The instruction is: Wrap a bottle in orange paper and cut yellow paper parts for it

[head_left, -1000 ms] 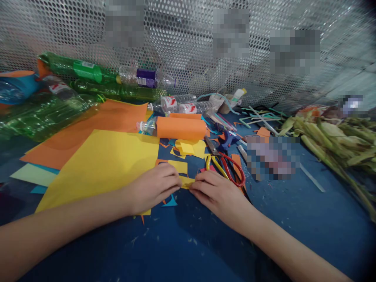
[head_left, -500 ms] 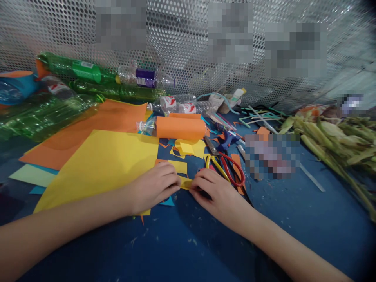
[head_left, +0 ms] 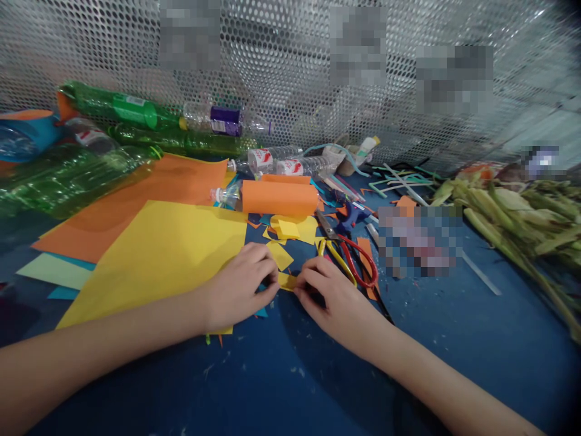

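Observation:
Between both hands is a small yellow paper strip [head_left: 287,281]. My left hand [head_left: 242,281] pinches its left end, fingers closed, with the forearm lying over a large yellow sheet [head_left: 177,248]. The strip's right end is pinched by my right hand [head_left: 333,290], beside the red-handled scissors [head_left: 363,269] and a yellow-handled pair [head_left: 341,263]. Just beyond the hands lies a yellow paper piece [head_left: 280,255]. Farther back, a bottle wrapped in orange paper [head_left: 280,197] rests on its side. My fingers hide both ends of the strip.
Green plastic bottles [head_left: 82,175] lie at the left, near an orange sheet [head_left: 149,181]. Clear bottles [head_left: 290,163] rest against the perforated metal wall [head_left: 281,60]. A blue glue gun [head_left: 351,215] is behind the scissors. Corn husks [head_left: 512,206] are heaped at the right.
The yellow piece beyond my hands has turned and now lies at a slant. An orange scrap near my left hand has gone out of sight. Both hands still pinch the strip.

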Demonstrator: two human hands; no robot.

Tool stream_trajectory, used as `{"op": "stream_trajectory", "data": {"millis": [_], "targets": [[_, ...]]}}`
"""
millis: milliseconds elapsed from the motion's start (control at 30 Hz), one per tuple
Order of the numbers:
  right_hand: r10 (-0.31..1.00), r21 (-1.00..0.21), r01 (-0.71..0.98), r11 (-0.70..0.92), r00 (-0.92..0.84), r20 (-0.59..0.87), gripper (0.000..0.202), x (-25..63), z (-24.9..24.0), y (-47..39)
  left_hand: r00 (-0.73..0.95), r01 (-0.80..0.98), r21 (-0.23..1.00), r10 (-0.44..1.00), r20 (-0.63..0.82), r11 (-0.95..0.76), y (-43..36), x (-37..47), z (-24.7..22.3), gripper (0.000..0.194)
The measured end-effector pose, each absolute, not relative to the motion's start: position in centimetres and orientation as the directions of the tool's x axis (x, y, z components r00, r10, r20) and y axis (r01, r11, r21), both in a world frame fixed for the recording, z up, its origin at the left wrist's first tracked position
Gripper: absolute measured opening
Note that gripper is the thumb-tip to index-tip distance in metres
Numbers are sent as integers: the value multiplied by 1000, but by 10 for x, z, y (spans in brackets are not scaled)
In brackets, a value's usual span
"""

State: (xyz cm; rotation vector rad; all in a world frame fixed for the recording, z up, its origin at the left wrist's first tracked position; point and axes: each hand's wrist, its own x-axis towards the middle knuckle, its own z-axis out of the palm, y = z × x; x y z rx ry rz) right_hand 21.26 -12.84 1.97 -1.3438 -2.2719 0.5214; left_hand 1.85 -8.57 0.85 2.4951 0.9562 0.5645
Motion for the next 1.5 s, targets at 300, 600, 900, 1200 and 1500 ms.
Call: {"op": "stream_trajectory", "data": {"millis": [300,600,900,1200,1500], "targets": [[889,-530,722,445,-430,159,12,212,20,-130,707,459,564,667,236,-687,-83,18,11,8],[907,-523,746,413,-389,163,10,211,16,-129,815,380,490,534,224,-785,-78,15,12,16],[848,-492,701,515,-501,174,8,217,21,-127,814,375,495,534,230,-784,-79,16,12,20],[833,-394,735,552,-509,217,11,214,17,-127,823,377,515,533,195,-770,-78,17,14,18],[876,-407,778,478,-452,167,7,211,20,-127,821,382,468,525,224,-797,-80,15,9,22]]}}
